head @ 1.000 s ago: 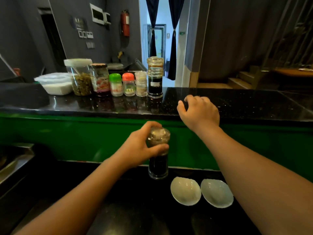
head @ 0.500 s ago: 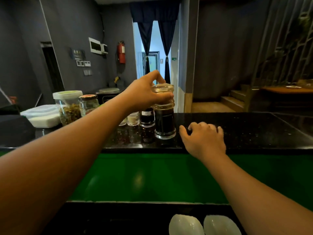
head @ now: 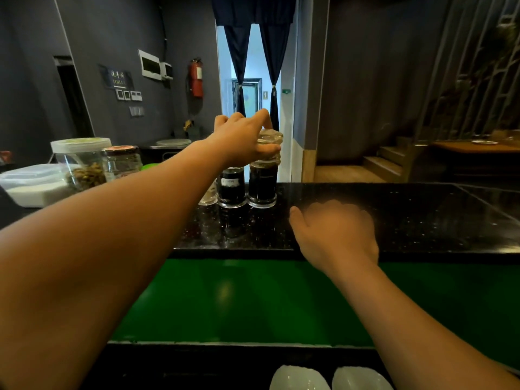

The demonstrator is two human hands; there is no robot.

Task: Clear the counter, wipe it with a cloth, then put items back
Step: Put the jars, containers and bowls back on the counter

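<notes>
Two clear glass bottles of dark liquid stand side by side on the black speckled counter (head: pixel 394 215): a labelled bottle (head: pixel 232 188) and an unlabelled bottle (head: pixel 263 182), its top gripped by the left hand (head: pixel 242 139). The right hand (head: pixel 334 232), blurred, sits loosely curled and empty near the counter's edge.

The counter (head: pixel 394 220) is glossy speckled black stone; the dark-filled jar (head: pixel 263 178) is clear glass; the tub (head: pixel 31 184) is translucent plastic.

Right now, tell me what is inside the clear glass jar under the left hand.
The clear glass jar holds dark contents in its lower body. The left hand grips its top and covers part of the neck, so that part is hidden.
</notes>
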